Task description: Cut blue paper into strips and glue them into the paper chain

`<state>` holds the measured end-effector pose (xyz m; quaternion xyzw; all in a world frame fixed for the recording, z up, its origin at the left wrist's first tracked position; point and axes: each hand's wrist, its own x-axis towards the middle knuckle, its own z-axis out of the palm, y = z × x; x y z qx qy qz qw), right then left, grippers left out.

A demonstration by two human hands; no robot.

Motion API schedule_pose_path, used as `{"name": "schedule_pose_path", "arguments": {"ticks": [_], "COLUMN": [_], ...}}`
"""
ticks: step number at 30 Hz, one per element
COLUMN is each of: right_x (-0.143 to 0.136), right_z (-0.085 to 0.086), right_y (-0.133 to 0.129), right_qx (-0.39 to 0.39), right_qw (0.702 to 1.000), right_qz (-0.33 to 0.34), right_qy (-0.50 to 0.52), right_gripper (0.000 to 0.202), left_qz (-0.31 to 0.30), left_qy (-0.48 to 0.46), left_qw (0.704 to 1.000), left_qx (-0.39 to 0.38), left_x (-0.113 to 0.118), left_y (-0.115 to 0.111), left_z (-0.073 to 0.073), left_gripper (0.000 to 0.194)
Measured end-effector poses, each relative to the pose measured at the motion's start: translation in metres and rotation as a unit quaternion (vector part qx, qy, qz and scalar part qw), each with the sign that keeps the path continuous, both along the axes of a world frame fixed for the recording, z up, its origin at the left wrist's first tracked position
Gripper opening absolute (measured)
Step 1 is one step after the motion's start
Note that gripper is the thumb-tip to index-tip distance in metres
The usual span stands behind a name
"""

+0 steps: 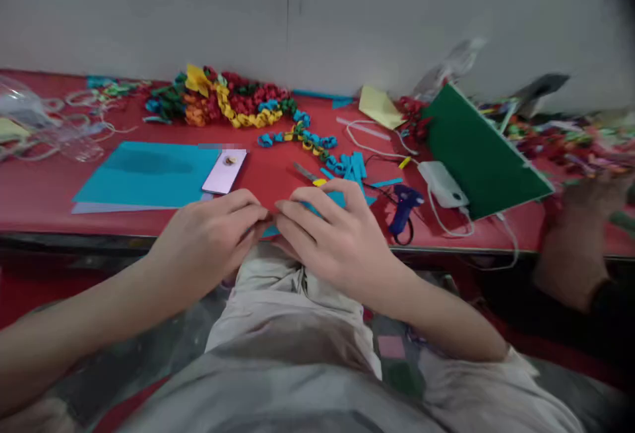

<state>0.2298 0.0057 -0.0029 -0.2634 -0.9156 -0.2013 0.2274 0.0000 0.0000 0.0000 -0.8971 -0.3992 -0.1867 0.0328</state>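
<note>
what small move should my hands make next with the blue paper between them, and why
Probably curl the blue paper into a small ring: the fingertips of the left hand and right hand are gathered close at it, and similar blue rings sit in the paper chain ahead. Fingers hide its exact shape.

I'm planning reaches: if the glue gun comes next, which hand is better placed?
Probably the right hand: the glue gun lies nearby, on its right. The left hand is farther off, with the right hand between.
</note>
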Motion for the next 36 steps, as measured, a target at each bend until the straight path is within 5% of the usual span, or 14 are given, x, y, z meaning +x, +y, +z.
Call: {"name": "schedule_pose_path", "arguments": {"ticks": [6, 15, 25, 31, 36], "right_x": [0.003, 0.002, 0.059, 0.072, 0.039], "right_z": [0.001, 0.001, -0.032, -0.021, -0.005], "right_y": [-0.009, -0.008, 0.004, -0.001, -0.01], "right_qx": [-0.037, -0.108, -0.129, -0.055, 0.065], "right_qw": [0.997, 0.993, 0.987, 0.975, 0.983], "right_qz": [-0.03, -0.021, -0.055, -0.11, -0.081], "right_qy": [0.056, 0.052, 0.081, 0.186, 0.149], "right_gripper": [0.017, 0.023, 0.019, 0.01, 0.04], "left_qz": [0.003, 0.004, -0.008, 0.032, 0.028], "left_qy": [-0.001, 0.056, 0.065, 0.122, 0.172], "left_qw": [1.0, 0.997, 0.998, 0.974, 0.932], "left_qx": [-0.008, -0.043, -0.014, 0.187, 0.318], "left_x": [0.007, 0.008, -0.01, -0.022, -0.004], "left_y": [-0.01, -0.015, -0.022, -0.036, -0.054], "left_z": [0.022, 0.026, 0.028, 0.051, 0.047], "left_gripper": [0.021, 0.025, 0.027, 0.019, 0.018]}}
